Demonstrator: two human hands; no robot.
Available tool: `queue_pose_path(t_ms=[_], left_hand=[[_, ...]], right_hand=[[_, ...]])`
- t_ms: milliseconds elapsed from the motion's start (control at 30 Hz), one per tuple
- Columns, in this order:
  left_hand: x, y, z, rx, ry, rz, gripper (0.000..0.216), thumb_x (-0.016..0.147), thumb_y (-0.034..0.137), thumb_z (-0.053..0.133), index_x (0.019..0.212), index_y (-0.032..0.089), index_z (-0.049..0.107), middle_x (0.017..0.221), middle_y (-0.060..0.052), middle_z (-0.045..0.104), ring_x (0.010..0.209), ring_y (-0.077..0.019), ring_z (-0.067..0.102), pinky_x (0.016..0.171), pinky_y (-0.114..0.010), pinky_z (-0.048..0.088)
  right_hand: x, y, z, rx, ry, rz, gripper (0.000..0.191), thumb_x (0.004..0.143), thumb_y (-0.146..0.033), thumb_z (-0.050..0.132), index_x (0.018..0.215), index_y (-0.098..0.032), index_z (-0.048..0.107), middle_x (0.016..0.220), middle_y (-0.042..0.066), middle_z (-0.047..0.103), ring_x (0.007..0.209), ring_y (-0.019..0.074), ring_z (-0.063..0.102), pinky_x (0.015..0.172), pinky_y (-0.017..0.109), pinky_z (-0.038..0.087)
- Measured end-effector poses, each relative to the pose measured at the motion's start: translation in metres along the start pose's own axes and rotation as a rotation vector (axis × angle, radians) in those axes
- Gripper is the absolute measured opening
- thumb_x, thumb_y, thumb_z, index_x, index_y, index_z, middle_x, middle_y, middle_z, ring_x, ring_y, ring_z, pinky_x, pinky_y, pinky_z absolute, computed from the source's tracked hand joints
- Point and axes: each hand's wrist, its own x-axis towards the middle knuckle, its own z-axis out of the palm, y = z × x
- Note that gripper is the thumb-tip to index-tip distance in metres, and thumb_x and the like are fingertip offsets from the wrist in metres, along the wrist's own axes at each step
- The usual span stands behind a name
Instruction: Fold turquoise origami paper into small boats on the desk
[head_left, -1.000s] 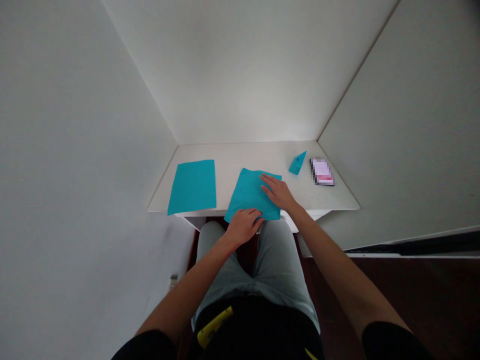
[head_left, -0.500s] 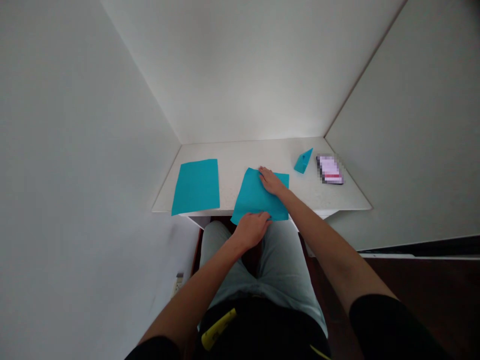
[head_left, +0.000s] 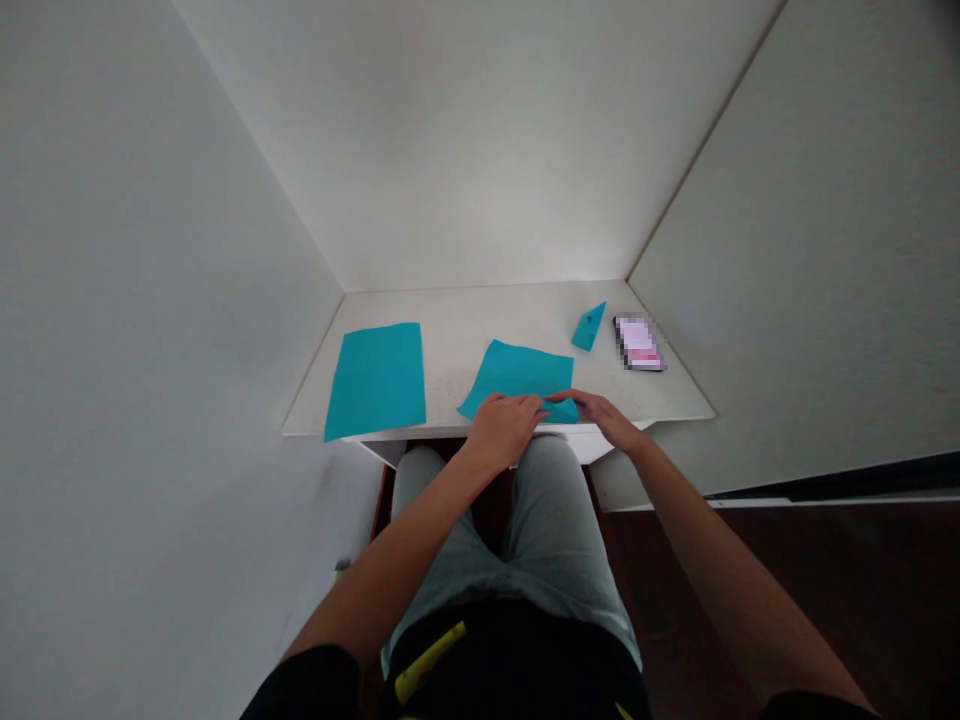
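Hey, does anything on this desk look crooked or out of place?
The middle teal sheet lies skewed to the desk edge, under both hands, left hand and right hand. The left sheet lies nearly square.

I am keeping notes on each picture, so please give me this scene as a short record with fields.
left hand: on near edge of the middle teal sheet
right hand: fingers on the same sheet's near right corner
second teal sheet: flat, at the left, untouched
small folded teal piece: far right
phone: beside the folded piece
white desk: bears all of these
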Motion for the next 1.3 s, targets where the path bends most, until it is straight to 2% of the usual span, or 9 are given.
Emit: queue_pose_path(t_ms=[67,200,433,533,633,733,900,1100,1300], left_hand=[[0.005,0.0,-0.002,-0.006,0.032,0.02,0.031,0.114,0.04,0.048,0.115,0.021,0.072,0.111,-0.008,0.081,0.105,-0.0239,0.075,0.097,-0.037,0.051],[0.008,0.001,-0.01,-0.022,0.138,0.117,0.027,0.112,0.038,0.051,0.116,0.024,0.074,0.117,-0.007,0.08,0.113,-0.024,0.072,0.114,-0.044,0.044],[-0.017,-0.01,-0.014,-0.094,0.462,0.019,0.039,0.11,0.039,0.05,0.144,0.023,0.062,0.148,-0.013,0.065,0.144,-0.0282,0.053,0.123,-0.047,0.037],[-0.022,-0.033,0.01,-0.093,0.428,-0.06,0.038,0.11,0.035,0.05,0.143,0.02,0.062,0.15,-0.015,0.062,0.144,-0.0284,0.053,0.122,-0.047,0.04],[-0.015,-0.057,0.038,-0.086,0.343,-0.087,0.04,0.111,0.031,0.048,0.148,0.021,0.059,0.154,-0.014,0.061,0.149,-0.0268,0.05,0.122,-0.047,0.043],[0.002,-0.072,0.059,-0.086,0.299,-0.071,0.043,0.112,0.032,0.046,0.152,0.022,0.056,0.16,-0.013,0.058,0.155,-0.0263,0.045,0.125,-0.047,0.041],[0.036,-0.083,0.074,-0.065,0.219,-0.054,0.05,0.111,0.032,0.046,0.159,0.018,0.051,0.168,-0.013,0.049,0.163,-0.0278,0.035,0.129,-0.047,0.036],[0.051,-0.092,0.087,0.016,0.083,-0.146,0.063,0.108,0.047,0.049,0.164,0.019,0.047,0.176,-0.013,0.037,0.165,-0.0297,0.031,0.134,-0.047,0.028],[0.044,-0.091,0.089,0.056,0.128,-0.171,0.064,0.104,0.058,0.054,0.154,0.018,0.057,0.165,-0.017,0.052,0.155,-0.034,0.045,0.127,-0.052,0.036]], right_hand=[[0.0,0.0,0.002,0.041,0.01,0.005,0.091,0.084,-0.099,0.048,0.125,-0.025,0.08,0.131,0.012,0.078,0.126,0.0388,0.07,0.117,0.06,0.05],[0.007,-0.001,0.013,-0.112,0.024,0.002,0.061,0.082,-0.077,0.078,0.117,-0.027,0.083,0.117,0.007,0.082,0.114,0.0358,0.075,0.111,0.056,0.056],[0.023,0.025,0.022,-0.183,0.201,0.104,0.045,0.094,-0.065,0.066,0.111,-0.025,0.078,0.107,0.004,0.082,0.099,0.0341,0.075,0.099,0.058,0.062],[0.031,0.042,0.022,-0.23,0.349,0.134,0.056,0.087,-0.057,0.076,0.13,-0.023,0.069,0.116,0.01,0.077,0.097,0.0318,0.072,0.093,0.056,0.064],[0.037,0.054,0.024,-0.224,0.485,0.119,0.089,0.079,-0.05,0.081,0.156,-0.022,0.046,0.132,0.016,0.064,0.1,0.0305,0.069,0.084,0.051,0.066],[0.039,0.054,0.029,-0.318,0.552,0.079,0.105,0.077,-0.044,0.08,0.167,-0.024,0.03,0.147,0.019,0.046,0.117,0.0345,0.065,0.091,0.055,0.065],[0.04,0.033,0.042,-0.684,0.505,-0.005,0.082,0.083,-0.029,0.071,0.161,-0.023,0.047,0.155,0.019,0.046,0.14,0.0416,0.051,0.117,0.064,0.047],[0.051,0.015,0.058,-0.816,0.187,-0.028,0.057,0.095,-0.017,0.053,0.151,-0.02,0.06,0.154,0.014,0.06,0.138,0.031,0.057,0.118,0.052,0.047],[0.068,0.011,0.07,-0.952,0.222,0.06,0.037,0.107,-0.032,0.051,0.135,-0.022,0.074,0.131,0.014,0.073,0.12,0.0325,0.063,0.106,0.049,0.052]])
